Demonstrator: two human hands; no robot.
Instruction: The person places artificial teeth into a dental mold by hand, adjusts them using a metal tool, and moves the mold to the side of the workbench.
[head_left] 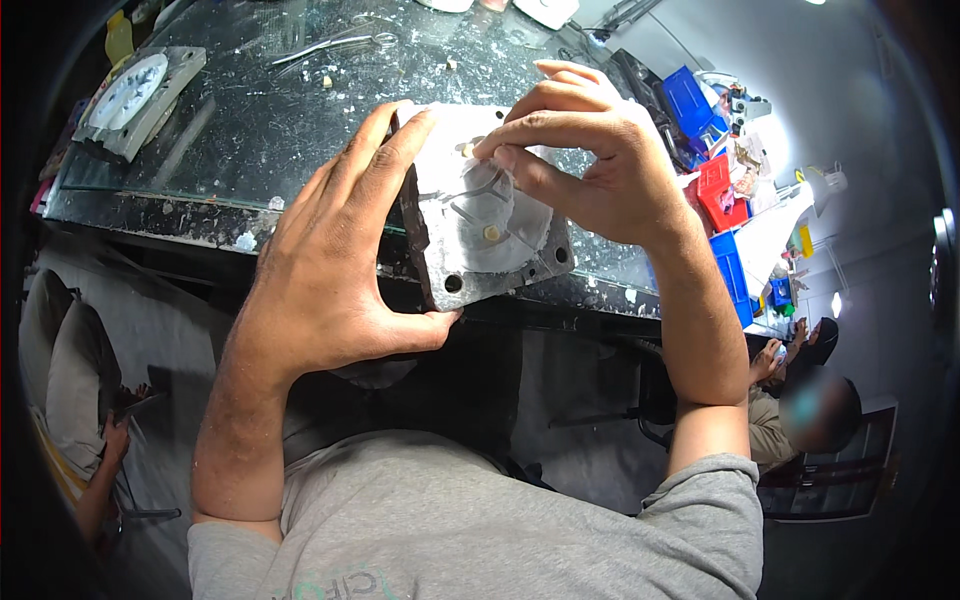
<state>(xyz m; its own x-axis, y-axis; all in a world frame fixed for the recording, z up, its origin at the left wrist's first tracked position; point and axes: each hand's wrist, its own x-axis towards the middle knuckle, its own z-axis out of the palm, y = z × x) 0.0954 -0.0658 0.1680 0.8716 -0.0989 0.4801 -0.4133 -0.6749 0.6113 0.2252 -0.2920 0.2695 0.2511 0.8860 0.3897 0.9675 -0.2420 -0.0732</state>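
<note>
My left hand (325,250) grips a square metal mould plate (495,278) by its left side, fingers over the far corner and thumb at the near edge. The plate is tilted at the bench's front edge and has holes near its corners. Its pale, powdery round recess (470,205) has branching grooves. A small beige piece (491,233) sits in the near part of the recess. At the far part, my right hand (600,150) pinches thumb and forefinger together beside another small beige piece (467,150). Whatever lies between those fingertips is hidden.
On the glass-topped bench (240,120), a similar mould plate (140,100) lies far left and scissor-like forceps (340,45) lie at the back. Beige crumbs are scattered there. Blue bins (688,100) and a red bin (715,190) stand right. People sit at both sides.
</note>
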